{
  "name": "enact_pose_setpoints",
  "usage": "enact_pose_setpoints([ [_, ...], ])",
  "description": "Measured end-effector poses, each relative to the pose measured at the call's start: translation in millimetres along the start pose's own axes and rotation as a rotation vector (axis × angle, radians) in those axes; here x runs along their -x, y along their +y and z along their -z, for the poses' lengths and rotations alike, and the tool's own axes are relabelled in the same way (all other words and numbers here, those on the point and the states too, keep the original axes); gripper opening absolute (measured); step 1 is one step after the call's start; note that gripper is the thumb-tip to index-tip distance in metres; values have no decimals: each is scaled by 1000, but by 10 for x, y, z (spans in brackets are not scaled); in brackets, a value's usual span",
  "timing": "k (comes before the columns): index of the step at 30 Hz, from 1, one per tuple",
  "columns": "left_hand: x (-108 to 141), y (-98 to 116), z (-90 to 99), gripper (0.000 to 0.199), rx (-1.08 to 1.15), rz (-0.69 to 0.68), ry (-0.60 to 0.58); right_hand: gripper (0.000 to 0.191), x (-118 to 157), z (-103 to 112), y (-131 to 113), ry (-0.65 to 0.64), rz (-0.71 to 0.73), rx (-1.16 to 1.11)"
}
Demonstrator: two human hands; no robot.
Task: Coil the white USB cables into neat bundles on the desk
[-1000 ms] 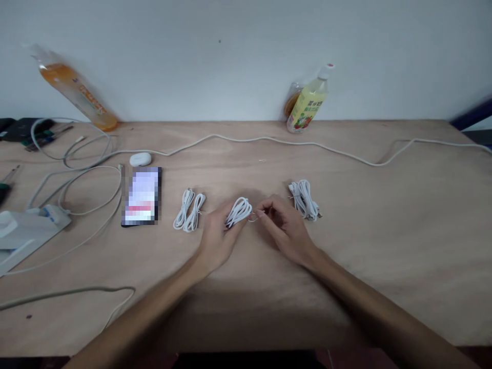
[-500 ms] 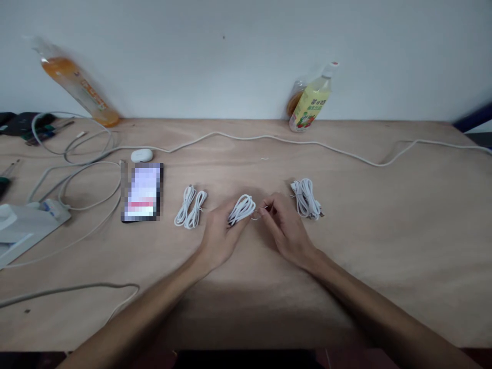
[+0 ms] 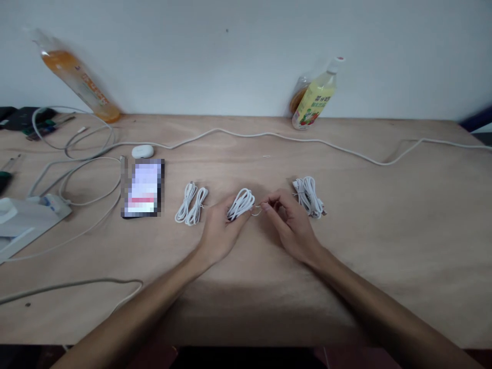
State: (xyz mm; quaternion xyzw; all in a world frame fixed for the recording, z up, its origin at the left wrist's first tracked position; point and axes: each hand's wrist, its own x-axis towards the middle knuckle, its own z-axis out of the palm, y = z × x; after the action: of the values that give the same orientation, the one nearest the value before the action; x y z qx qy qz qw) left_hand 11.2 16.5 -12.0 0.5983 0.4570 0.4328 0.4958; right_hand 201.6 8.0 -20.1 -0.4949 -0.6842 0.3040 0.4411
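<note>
My left hand (image 3: pixel 220 229) is closed around a coiled white cable (image 3: pixel 241 204), whose loops stick up past the thumb. Just right of the coil, my right hand (image 3: pixel 289 220) pinches a thin white tie (image 3: pixel 256 209) between thumb and forefinger; the tie curves across the gap to the cable. Left of my left hand lie tied white cable bundles (image 3: pixel 191 204) on the wooden table (image 3: pixel 365 271). Another tied white cable bundle (image 3: pixel 309 197) rests beyond my right hand, close to its knuckles.
A phone (image 3: pixel 143 188) and a white earbud case (image 3: pixel 142 151) lie at left, near a long white cord (image 3: pixel 334 146) and a power strip (image 3: pixel 34 218). An orange drink bottle (image 3: pixel 82 84) and a yellow drink bottle (image 3: pixel 315 97) stand by the wall. A small loose tie (image 3: pixel 266 156) lies mid-table.
The view has shifted slightly. My right thumb and forefinger have shifted a little on the tie; my left hand keeps its hold on the coiled cable.
</note>
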Motion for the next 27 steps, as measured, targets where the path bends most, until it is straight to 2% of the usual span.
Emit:
enact_pose_setpoints([
  [7, -23, 26, 16, 31, 53, 58, -69, 18, 13, 0, -11, 2, 44, 40],
  [13, -46, 10, 31, 29, 50, 57, -88, 14, 35, -9, -21, 50, 34, 33],
  [21, -43, 6, 19, 33, 73, 76, -78, 14, 11, -32, 30, 75, -134, -190],
  [27, -49, 17, 33, 32, 66, 75, -84, 18, -6, -23, 45, 42, -184, -210],
])
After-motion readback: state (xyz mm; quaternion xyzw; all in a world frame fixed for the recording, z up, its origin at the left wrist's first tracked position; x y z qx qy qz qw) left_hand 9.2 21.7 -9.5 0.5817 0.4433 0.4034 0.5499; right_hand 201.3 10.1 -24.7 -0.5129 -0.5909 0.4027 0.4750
